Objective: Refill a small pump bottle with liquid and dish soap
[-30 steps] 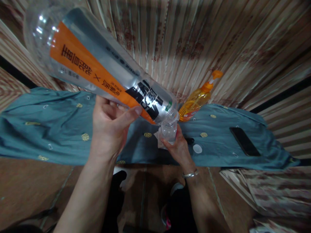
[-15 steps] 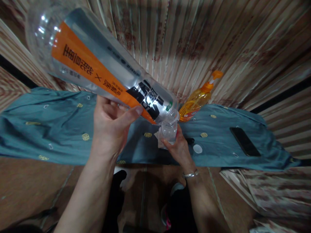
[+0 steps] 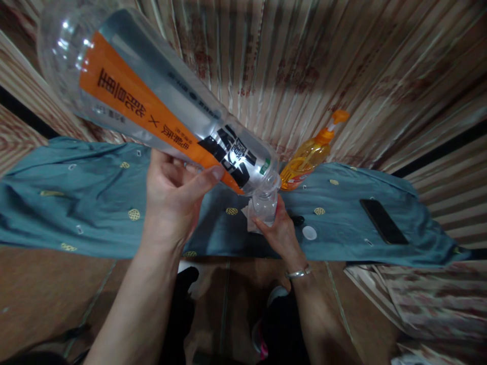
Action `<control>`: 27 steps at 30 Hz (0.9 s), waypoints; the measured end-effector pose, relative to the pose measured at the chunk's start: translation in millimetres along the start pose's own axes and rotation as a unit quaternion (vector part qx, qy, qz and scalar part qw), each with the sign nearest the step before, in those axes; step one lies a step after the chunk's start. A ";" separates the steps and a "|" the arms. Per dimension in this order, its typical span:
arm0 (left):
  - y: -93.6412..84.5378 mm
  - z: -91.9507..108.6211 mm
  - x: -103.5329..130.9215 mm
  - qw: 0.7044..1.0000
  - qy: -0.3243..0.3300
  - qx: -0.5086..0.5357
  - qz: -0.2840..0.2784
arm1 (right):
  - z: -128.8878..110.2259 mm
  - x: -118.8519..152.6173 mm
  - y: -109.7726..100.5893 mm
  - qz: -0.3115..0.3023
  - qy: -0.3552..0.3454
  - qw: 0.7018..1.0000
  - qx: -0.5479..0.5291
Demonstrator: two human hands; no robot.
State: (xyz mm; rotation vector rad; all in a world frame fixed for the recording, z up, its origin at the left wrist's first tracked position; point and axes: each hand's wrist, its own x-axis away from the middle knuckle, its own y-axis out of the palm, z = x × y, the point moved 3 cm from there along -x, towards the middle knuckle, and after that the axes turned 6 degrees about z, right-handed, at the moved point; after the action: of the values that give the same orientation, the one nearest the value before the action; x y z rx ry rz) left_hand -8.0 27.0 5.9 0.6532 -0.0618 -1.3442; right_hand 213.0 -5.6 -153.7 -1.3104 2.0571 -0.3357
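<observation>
My left hand is wrapped round a large clear plastic bottle with an orange and silver label. The bottle is tilted, base up at the left, its neck down at the right. Its mouth meets the top of a small clear container. That container is held by my right hand, thumb in front and fingers behind. Whether liquid is flowing between them I cannot tell. Just behind my right hand stands a pump bottle of orange liquid with an orange pump head.
A teal patterned cloth covers the narrow table. Right of my right hand lie a small dark object and a round white lid. A black phone rests farther right. Pleated curtains hang behind the table.
The large bottle's base end has shifted very slightly left in the view. Both hands keep their grip, and the bottle's neck stays at the small container.
</observation>
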 end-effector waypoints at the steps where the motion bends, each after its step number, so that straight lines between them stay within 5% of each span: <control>1: 0.4 0.2 0.0 1.000 -0.001 0.003 0.004 | 0.3 0.0 0.1 -0.001 0.000 1.000 0.001; 27: 3.4 2.4 1.6 1.000 -0.008 0.023 0.013 | -2.0 0.1 -0.9 -0.005 0.001 1.000 0.004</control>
State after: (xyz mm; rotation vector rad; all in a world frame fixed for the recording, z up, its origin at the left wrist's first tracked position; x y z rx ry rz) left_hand -5.6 24.8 9.0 0.6781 -0.1150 -1.3269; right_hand 212.3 -6.3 -151.8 -1.3164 2.0500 -0.3484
